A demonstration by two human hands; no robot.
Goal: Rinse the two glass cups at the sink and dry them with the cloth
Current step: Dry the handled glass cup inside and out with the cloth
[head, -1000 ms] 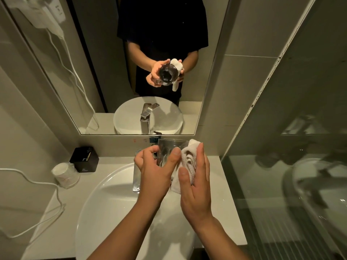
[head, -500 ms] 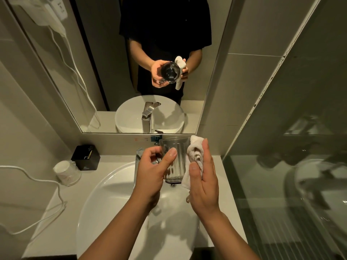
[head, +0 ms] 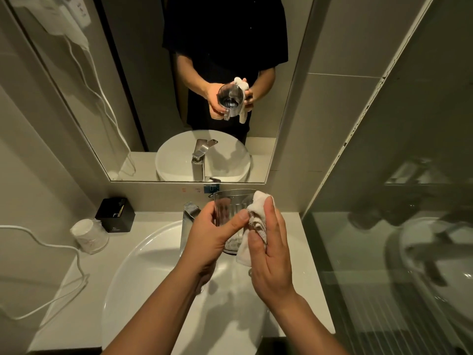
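Observation:
A ribbed glass cup [head: 231, 204] is held upright above the white basin [head: 143, 272], a little in front of the mirror. My left hand [head: 213, 235] grips the cup from the left, thumb across its front. A small white cloth [head: 256, 221] is pressed against the cup's right side by my right hand [head: 272, 249]. The mirror shows the cup's handle pointing down. I see no second glass cup.
A steel tap [head: 188, 221] stands behind the basin, partly hidden by my left hand. On the counter at left are a wrapped paper cup [head: 89, 237], a black box [head: 115, 215] and a white cord [head: 51, 247]. A glass shower screen [head: 384, 265] borders the right.
The cup and both hands have stayed over the basin. My right hand has shifted the cloth down along the cup's right side; my left thumb now lies further across the glass.

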